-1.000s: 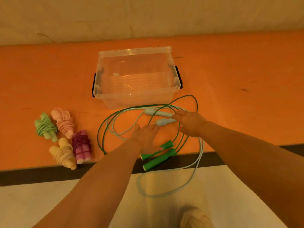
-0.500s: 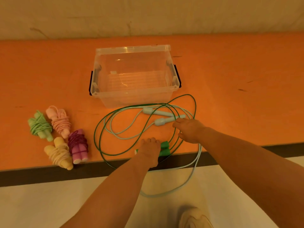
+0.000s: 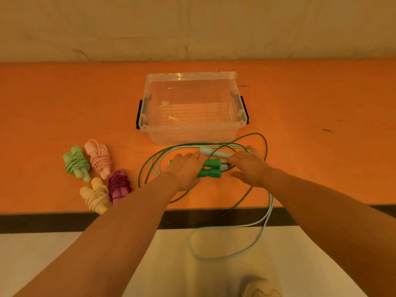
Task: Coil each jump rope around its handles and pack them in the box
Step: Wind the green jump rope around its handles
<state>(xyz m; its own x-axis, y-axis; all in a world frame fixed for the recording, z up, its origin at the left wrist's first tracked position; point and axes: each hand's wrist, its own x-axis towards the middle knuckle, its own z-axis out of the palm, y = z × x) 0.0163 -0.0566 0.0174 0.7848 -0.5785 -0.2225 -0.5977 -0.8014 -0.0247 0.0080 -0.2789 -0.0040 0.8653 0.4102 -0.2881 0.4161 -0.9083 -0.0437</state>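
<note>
Head view, the only one. Dark green handles (image 3: 209,170) lie side by side at frame centre on the orange table (image 3: 321,99), long axis running left-right across the frame. Left hand (image 3: 186,171) lies over their left ends, fingers curled down onto them; it looks like a grip, though the underside is hidden. Right hand (image 3: 248,168) sits just right of the handles, fingers spread and fairly flat, resting on the pale blue handles (image 3: 214,152) and cords there; no closed hold visible. The hands are near each other, apart, with the green handles between them.

Dark green cord (image 3: 147,166) loops loosely left of and around the hands, with one loop up past the right hand and another trailing off the table's near edge. Pale blue cord (image 3: 265,224) hangs over that edge at lower centre-right. The two ropes are tangled over one another.

Clear box (image 3: 147,125) is just above the hands, nothing inside. Four coiled ropes at left: light green bundle (image 3: 76,162), pink bundle (image 3: 99,159), magenta bundle (image 3: 118,185), yellow bundle (image 3: 96,196).

Judgement: green rope goes next. Left hand is nearer and already on the handles; right hand is free to gather cord and wind it crosswise round the left-right axis. Blue cord crossing the green could snag.
</note>
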